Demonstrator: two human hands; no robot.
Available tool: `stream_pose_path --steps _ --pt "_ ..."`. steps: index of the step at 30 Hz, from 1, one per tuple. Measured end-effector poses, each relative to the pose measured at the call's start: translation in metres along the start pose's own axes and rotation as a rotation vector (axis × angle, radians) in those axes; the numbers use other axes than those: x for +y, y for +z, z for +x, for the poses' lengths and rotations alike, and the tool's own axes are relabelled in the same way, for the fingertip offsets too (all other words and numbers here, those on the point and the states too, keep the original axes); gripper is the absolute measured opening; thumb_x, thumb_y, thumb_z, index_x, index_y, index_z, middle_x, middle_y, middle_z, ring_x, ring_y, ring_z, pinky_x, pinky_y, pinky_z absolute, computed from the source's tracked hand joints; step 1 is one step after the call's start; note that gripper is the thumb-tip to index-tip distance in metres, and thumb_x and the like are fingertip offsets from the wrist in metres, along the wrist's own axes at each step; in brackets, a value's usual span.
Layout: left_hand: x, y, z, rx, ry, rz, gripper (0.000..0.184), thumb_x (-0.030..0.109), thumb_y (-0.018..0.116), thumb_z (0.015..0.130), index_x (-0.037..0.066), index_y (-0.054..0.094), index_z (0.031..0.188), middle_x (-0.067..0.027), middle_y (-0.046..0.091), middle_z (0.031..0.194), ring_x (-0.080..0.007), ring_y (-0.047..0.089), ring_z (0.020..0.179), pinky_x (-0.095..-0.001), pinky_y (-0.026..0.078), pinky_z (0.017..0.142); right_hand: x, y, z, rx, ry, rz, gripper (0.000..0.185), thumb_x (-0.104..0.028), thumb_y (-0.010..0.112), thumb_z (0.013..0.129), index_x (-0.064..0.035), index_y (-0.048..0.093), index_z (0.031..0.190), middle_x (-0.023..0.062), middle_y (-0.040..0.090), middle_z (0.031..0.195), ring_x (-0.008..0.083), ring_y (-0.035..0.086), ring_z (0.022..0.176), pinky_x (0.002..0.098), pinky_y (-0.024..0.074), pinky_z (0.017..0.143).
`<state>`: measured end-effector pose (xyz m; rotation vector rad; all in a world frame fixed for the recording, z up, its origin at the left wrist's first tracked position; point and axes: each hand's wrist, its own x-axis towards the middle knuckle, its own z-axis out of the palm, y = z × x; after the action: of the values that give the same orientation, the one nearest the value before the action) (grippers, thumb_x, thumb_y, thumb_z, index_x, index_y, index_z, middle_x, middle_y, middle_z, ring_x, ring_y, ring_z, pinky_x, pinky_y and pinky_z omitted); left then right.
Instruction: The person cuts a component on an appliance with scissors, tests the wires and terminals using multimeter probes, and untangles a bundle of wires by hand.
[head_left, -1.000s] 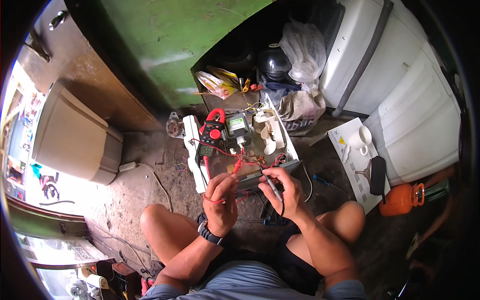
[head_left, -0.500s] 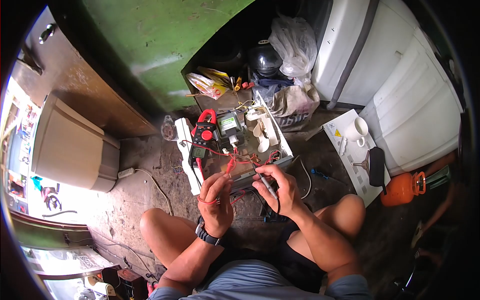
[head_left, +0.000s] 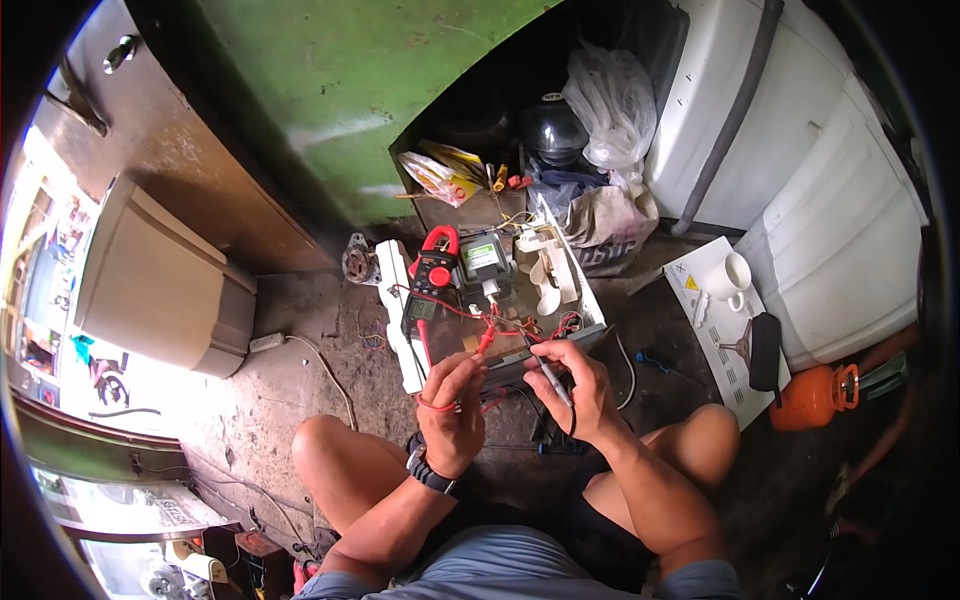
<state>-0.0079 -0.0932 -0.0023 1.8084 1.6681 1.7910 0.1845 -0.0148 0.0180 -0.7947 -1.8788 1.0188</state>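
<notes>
My left hand point(head_left: 453, 410) is closed on a red probe point(head_left: 486, 340), with a red lead looped round its fingers. Pinched between the fingers of my right hand point(head_left: 580, 390) is a black probe point(head_left: 551, 378), its tip pointing up at the wires. Both probes are at the front edge of an opened appliance point(head_left: 590, 333). A red and black clamp meter point(head_left: 432, 277) leans on the appliance's left side, its display too small to read. Behind the wires sit a transformer with a green label point(head_left: 484, 262) and a white plastic part point(head_left: 548, 287).
A white panel point(head_left: 745, 375) on the right bears a mug point(head_left: 728, 276) and a dark object point(head_left: 765, 352). Beside it is an orange gas canister point(head_left: 808, 398). Bags point(head_left: 608, 220) stand behind the appliance. On the left floor lies a cable point(head_left: 325, 365).
The view has shifted slightly, first one way and then back. Both hands keep hold of their probes near the front edge, with little movement relative to the appliance.
</notes>
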Motion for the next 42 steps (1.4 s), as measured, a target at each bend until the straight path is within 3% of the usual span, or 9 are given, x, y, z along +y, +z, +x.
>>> stream_pose_path --steps 6,9,11,20,27,29,42 --pt "0.0003 -0.0004 -0.0005 -0.009 -0.01 -0.006 0.029 -0.011 0.062 0.105 0.001 0.068 0.13 -0.0207 0.069 0.129 -0.0266 0.078 0.103 -0.0361 0.068 0.082 0.0001 -0.0002 -0.0003 -0.005 0.011 0.006 0.034 -0.011 0.08 0.099 -0.0008 0.064 0.127 0.0142 0.081 0.101 0.0254 0.081 0.092 0.0363 0.062 0.083" --pt "0.0047 0.0002 0.0019 0.028 -0.047 -0.02 0.033 -0.013 0.069 0.098 0.002 0.071 0.127 -0.0201 0.073 0.121 -0.0316 0.076 0.104 -0.0378 0.065 0.083 -0.0001 -0.0004 0.0002 -0.008 0.014 0.007 0.034 -0.011 0.08 0.099 -0.0009 0.064 0.127 0.0142 0.081 0.101 0.0254 0.08 0.092 0.0364 0.062 0.083" --pt "0.0034 -0.0004 0.002 0.006 -0.003 -0.002 0.028 -0.012 0.063 0.104 0.0 0.069 0.129 -0.0205 0.069 0.129 -0.026 0.078 0.102 -0.0358 0.068 0.082 -0.0002 -0.0004 0.0 -0.003 0.0 -0.003 0.034 -0.011 0.081 0.099 -0.0021 0.064 0.127 0.0132 0.081 0.1 0.0269 0.081 0.091 0.037 0.0623 0.081" --pt "0.001 -0.0006 -0.0009 0.006 -0.014 -0.015 0.03 -0.013 0.063 0.104 0.001 0.068 0.129 -0.019 0.07 0.126 -0.0256 0.079 0.097 -0.0339 0.066 0.077 -0.0015 -0.0016 -0.0007 -0.004 0.019 0.012 0.034 -0.011 0.08 0.098 0.0006 0.065 0.126 0.0157 0.081 0.102 0.0241 0.08 0.093 0.036 0.062 0.085" --pt "0.0024 -0.0009 -0.0024 0.014 -0.009 0.017 0.029 -0.012 0.062 0.104 0.003 0.067 0.129 -0.0184 0.07 0.124 -0.0263 0.079 0.097 -0.0339 0.066 0.076 -0.0041 -0.0038 -0.003 0.04 -0.062 0.0 0.034 -0.009 0.08 0.098 -0.0001 0.065 0.126 0.0154 0.08 0.101 0.0256 0.08 0.09 0.0361 0.0627 0.081" --pt "0.0039 -0.0005 -0.0023 0.029 -0.018 -0.015 0.036 -0.017 0.071 0.095 0.001 0.069 0.127 -0.0203 0.072 0.117 -0.033 0.077 0.105 -0.039 0.067 0.084 -0.0064 -0.0043 -0.0035 0.039 -0.079 -0.001 0.034 -0.01 0.081 0.098 -0.0011 0.065 0.126 0.0147 0.08 0.101 0.0275 0.081 0.09 0.037 0.0628 0.081" --pt "0.0058 -0.0026 -0.0077 0.012 -0.061 -0.035 0.033 -0.015 0.071 0.095 0.002 0.069 0.124 -0.0194 0.073 0.117 -0.0342 0.077 0.107 -0.0411 0.064 0.089 -0.0039 -0.0007 -0.0087 -0.009 -0.08 0.013 0.035 -0.011 0.083 0.097 -0.0032 0.067 0.127 0.0128 0.079 0.105 0.0266 0.079 0.092 0.0365 0.062 0.082"
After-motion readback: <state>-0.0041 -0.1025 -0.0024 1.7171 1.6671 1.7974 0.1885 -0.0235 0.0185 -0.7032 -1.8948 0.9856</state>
